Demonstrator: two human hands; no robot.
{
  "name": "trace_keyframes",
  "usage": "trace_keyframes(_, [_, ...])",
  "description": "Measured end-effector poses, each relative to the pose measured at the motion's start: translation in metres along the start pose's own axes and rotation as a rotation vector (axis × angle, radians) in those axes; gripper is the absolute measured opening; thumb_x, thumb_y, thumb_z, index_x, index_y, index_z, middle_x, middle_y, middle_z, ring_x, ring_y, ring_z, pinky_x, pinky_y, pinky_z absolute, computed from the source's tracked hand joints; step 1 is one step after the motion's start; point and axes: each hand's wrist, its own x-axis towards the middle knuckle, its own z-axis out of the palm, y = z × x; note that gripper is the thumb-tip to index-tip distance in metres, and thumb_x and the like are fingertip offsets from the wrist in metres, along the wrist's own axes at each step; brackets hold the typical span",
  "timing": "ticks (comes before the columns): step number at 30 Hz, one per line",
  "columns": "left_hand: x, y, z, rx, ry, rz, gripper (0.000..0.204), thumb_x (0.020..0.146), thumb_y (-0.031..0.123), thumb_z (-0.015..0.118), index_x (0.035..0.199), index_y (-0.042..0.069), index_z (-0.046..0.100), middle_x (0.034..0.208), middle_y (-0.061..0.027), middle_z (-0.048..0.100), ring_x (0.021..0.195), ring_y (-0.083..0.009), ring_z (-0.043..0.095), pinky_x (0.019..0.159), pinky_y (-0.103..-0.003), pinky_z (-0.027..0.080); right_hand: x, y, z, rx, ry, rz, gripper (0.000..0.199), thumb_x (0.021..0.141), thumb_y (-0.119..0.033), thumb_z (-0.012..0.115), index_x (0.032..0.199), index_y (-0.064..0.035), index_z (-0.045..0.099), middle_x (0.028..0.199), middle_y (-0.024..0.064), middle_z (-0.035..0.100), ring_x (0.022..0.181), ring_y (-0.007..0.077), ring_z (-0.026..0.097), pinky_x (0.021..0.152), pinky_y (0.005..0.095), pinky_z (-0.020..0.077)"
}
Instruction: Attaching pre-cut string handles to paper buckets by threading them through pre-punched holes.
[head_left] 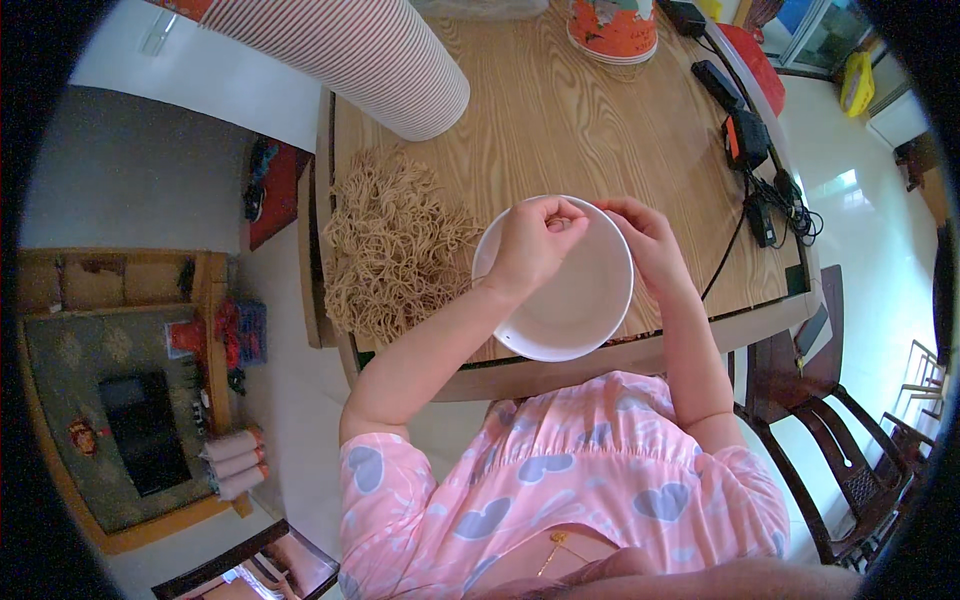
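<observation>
A white round paper bucket point(572, 312) stands near the table's front edge, its open mouth facing me. Over its left rim, my left hand point(532, 245) is closed in a pinch; whatever lies between the fingertips is too small to make out. My right hand point(645, 240) grips the bucket at its far right rim, thumb and fingers at the edge. Left of the bucket lies a tangled heap of tan cord pieces point(395, 250), its right side close to my left wrist.
A long nested stack of paper buckets point(350, 60) lies at the far left of the wooden table point(530, 90). Orange printed buckets point(612, 35) stand at the back. Black adapters and cables point(750, 145) run along the right edge. Dark wooden chairs point(840, 450) stand at right.
</observation>
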Motion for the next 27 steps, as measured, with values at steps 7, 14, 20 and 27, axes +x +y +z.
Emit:
trace_keyframes(7, [-0.022, 0.020, -0.013, 0.199, 0.007, 0.062, 0.009, 0.078, 0.010, 0.067, 0.079, 0.001, 0.064, 0.059, 0.0054, 0.049, 0.054, -0.0023, 0.041, 0.049, -0.021, 0.034, -0.021, -0.005, 0.004, -0.126, -0.019, -0.124, 0.023, 0.085, -0.010, 0.062, 0.107, -0.0045, 0.060, 0.095, 0.0028, 0.062, 0.086, 0.0104, 0.056, 0.076, 0.0233, 0.0456])
trace_keyframes(14, [-0.061, 0.052, -0.021, -0.127, -0.159, -0.163, 0.006, 0.080, 0.008, 0.067, 0.084, 0.003, 0.065, 0.070, 0.0056, 0.057, 0.061, -0.0023, 0.046, 0.055, -0.019, 0.038, -0.052, -0.042, 0.019, -0.599, -0.024, -0.729, 0.030, 0.068, 0.000, 0.073, 0.095, -0.0023, 0.062, 0.087, 0.0072, 0.062, 0.077, 0.0199, 0.059, 0.067, 0.0288, 0.0467])
trace_keyframes(20, [-0.067, 0.063, -0.022, -0.296, -0.230, -0.234, 0.005, 0.080, 0.010, 0.067, 0.081, 0.006, 0.064, 0.070, 0.0048, 0.058, 0.059, -0.0022, 0.047, 0.052, -0.018, 0.036, -0.052, -0.038, 0.010, -0.631, -0.136, -0.886, 0.019, 0.070, -0.004, 0.072, 0.087, -0.0056, 0.065, 0.082, 0.0080, 0.062, 0.075, 0.0258, 0.060, 0.062, 0.0340, 0.0493])
trace_keyframes(27, [-0.066, 0.060, -0.019, -0.313, -0.229, -0.240, 0.007, 0.080, 0.013, 0.067, 0.079, 0.006, 0.064, 0.063, 0.0058, 0.053, 0.052, -0.0019, 0.040, 0.045, -0.019, 0.028, -0.051, -0.038, 0.010, -0.637, -0.116, -0.992, 0.019, 0.069, -0.006, 0.071, 0.088, -0.0052, 0.065, 0.081, 0.0084, 0.061, 0.073, 0.0248, 0.060, 0.060, 0.0331, 0.0479])
